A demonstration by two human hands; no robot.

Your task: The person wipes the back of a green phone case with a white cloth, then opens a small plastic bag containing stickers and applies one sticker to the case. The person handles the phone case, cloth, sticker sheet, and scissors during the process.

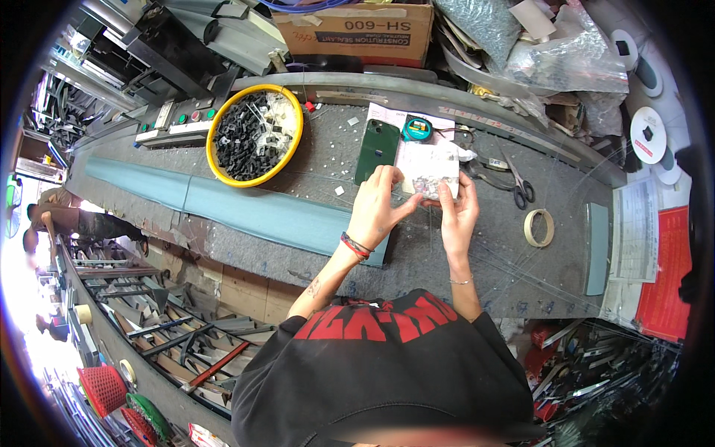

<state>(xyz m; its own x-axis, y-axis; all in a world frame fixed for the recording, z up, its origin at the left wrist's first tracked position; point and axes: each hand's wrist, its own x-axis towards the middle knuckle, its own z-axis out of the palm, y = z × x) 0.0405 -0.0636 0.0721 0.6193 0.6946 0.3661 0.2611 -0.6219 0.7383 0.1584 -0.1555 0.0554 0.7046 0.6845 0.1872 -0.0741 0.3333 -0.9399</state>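
Both my hands are at a small clear plastic bag point(430, 186) of little pale pieces, which lies over white paper on the grey bench. My left hand point(377, 212) has its thumb at the bag's lower left edge, its fingers curled beside the dark green phone point(377, 151). On the other side, my right hand point(459, 212) pinches the bag's right edge between thumb and fingers. The bag's exact contents are too small to tell. Just beyond it sit a teal tape measure point(417, 130) and a sheet of white paper point(381, 112).
A yellow-rimmed basket point(299, 141) of black and clear small parts stands left. Long blue-grey strips point(253, 208) lie along the bench. Scissors point(521, 190), a tape roll point(538, 228) and thin clear strands are at right. A cardboard box point(354, 36) stands behind.
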